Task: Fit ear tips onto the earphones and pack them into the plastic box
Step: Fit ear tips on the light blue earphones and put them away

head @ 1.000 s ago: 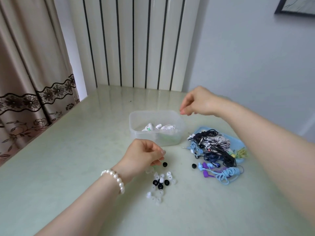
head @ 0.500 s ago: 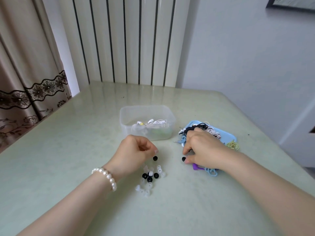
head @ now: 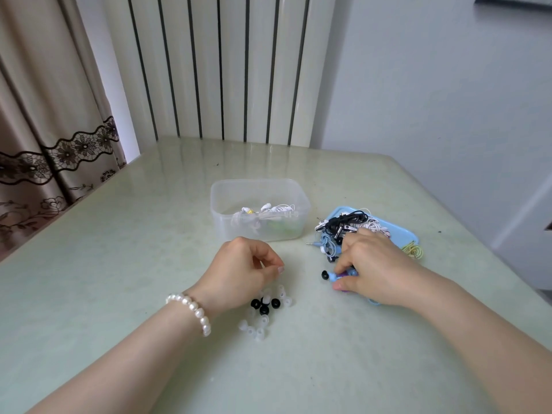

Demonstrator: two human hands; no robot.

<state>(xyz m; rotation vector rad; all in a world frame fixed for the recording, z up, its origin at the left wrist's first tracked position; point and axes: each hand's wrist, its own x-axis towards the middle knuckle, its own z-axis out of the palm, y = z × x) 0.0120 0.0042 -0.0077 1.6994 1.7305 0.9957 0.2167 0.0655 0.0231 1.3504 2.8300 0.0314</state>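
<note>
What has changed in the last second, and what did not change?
The right hand came down from above the plastic box to the earphone pile and now pinches a blue earbud. The left hand, curled over the ear tips, stayed; the box too.

Clear rectangular plastic box (head: 259,210) sits mid-worktop (head: 119,264), white coiled earphones (head: 268,212) inside it. Right of the box: flat light-blue plastic tray (head: 400,231) carrying a tangled heap of black, white and blue earphones (head: 343,228). Before the box: loose cluster of small black and translucent silicone ear tips (head: 264,309) on the worktop. Left hand (head: 242,273) lies between box and cluster. Right hand (head: 373,267) rests at the tray's near edge, one black ear tip (head: 325,275) just left of it.
</note>
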